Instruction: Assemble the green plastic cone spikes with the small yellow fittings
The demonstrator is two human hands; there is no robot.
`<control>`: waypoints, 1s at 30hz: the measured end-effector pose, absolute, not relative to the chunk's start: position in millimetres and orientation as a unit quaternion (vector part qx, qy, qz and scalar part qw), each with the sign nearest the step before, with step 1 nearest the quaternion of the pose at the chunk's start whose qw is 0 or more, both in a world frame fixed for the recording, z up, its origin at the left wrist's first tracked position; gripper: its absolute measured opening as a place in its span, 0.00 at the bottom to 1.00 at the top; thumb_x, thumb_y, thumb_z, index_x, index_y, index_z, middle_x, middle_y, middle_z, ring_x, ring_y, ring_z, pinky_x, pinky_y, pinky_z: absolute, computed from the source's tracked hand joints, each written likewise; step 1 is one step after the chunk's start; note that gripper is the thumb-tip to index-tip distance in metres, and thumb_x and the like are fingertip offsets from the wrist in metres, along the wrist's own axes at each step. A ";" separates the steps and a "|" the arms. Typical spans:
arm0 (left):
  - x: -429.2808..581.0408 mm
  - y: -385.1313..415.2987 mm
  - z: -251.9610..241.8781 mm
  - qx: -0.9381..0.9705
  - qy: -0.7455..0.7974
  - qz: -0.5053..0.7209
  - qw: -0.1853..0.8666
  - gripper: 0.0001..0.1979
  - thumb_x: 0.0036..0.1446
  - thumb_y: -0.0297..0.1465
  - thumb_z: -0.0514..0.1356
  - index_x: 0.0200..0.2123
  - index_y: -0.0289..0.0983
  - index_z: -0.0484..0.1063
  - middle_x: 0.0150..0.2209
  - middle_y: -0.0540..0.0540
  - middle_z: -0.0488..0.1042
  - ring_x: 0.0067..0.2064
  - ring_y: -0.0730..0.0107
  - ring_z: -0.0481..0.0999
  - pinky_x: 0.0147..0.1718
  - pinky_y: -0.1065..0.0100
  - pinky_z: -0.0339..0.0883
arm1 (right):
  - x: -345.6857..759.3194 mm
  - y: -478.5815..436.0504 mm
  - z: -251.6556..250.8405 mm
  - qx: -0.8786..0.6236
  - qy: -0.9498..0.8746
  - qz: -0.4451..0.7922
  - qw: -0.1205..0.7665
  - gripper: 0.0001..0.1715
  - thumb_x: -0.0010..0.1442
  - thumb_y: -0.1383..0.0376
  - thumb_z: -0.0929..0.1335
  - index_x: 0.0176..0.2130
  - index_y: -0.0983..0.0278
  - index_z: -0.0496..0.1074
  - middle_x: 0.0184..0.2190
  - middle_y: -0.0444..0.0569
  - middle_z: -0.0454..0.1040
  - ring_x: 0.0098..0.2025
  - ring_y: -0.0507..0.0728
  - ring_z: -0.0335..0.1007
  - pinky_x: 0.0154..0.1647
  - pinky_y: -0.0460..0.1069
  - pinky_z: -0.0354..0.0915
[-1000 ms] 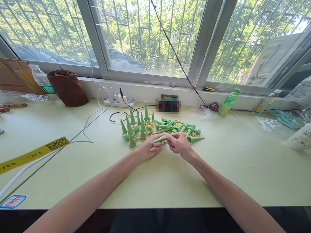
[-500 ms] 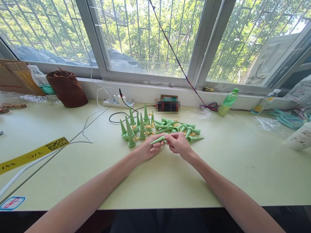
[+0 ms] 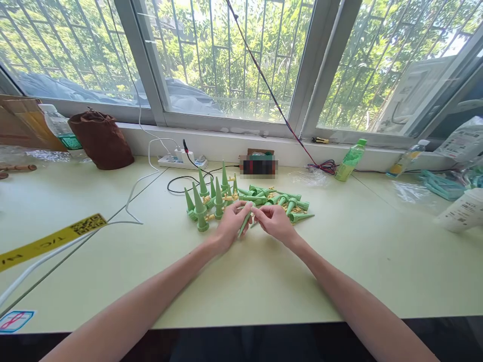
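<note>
A green plastic watering spike (image 3: 244, 226) is held in my left hand (image 3: 231, 224), its point tilted down toward me. My right hand (image 3: 278, 222) is closed in a pinch at the spike's upper part; whatever lies between its fingertips is hidden. Just left of my hands, several green spikes (image 3: 201, 213) with yellow valves stand upright on their wide ends. Behind and to the right of my hands lies a pile of loose green spikes (image 3: 291, 203), with small yellow valves (image 3: 299, 207) among them.
A power strip (image 3: 177, 162) with cables and a blurred dark device (image 3: 258, 166) are by the window sill. A brown drawstring bag (image 3: 101, 141) stands at left. Bottles, including a green one (image 3: 350, 161), stand at right. A white cable (image 3: 128, 201) crosses the table (image 3: 241, 286).
The spike in my left hand has turned from lying nearly level, pointing left, to pointing down toward me. My left fingers have wrapped round it; the right hand has shifted slightly left.
</note>
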State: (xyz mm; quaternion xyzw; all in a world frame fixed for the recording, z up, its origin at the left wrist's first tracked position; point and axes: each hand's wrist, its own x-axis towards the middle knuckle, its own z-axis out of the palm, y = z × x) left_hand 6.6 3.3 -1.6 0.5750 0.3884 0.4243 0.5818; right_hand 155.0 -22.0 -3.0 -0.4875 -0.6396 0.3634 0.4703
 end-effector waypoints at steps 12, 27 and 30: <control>4.5 3.9 -8.5 0.718 0.442 0.450 0.293 0.13 0.56 0.41 0.60 0.38 0.38 0.69 0.18 0.53 0.70 0.20 0.71 0.67 0.26 0.71 0.57 | 168.7 -7.6 -20.5 -0.521 -0.717 0.124 0.446 0.09 0.62 0.66 0.64 0.38 0.63 0.74 0.35 0.50 0.77 0.28 0.54 0.66 0.35 0.49 0.61; -1.2 7.7 -12.8 0.784 0.509 0.305 0.180 0.10 0.62 0.37 0.51 0.40 0.39 0.67 0.18 0.54 0.64 0.21 0.69 0.62 0.24 0.70 0.51 | 163.5 -9.0 -24.9 -0.542 -0.769 0.095 0.325 0.19 0.63 0.74 0.61 0.45 0.61 0.77 0.38 0.50 0.70 0.37 0.54 0.69 0.41 0.48 0.64; -1.7 7.7 -12.2 0.791 0.517 0.286 0.159 0.10 0.62 0.37 0.50 0.40 0.40 0.68 0.19 0.53 0.65 0.22 0.68 0.64 0.24 0.69 0.51 | 163.5 -9.7 -23.9 -0.543 -0.774 0.096 0.310 0.19 0.63 0.74 0.61 0.43 0.61 0.78 0.38 0.50 0.70 0.37 0.54 0.70 0.41 0.48 0.64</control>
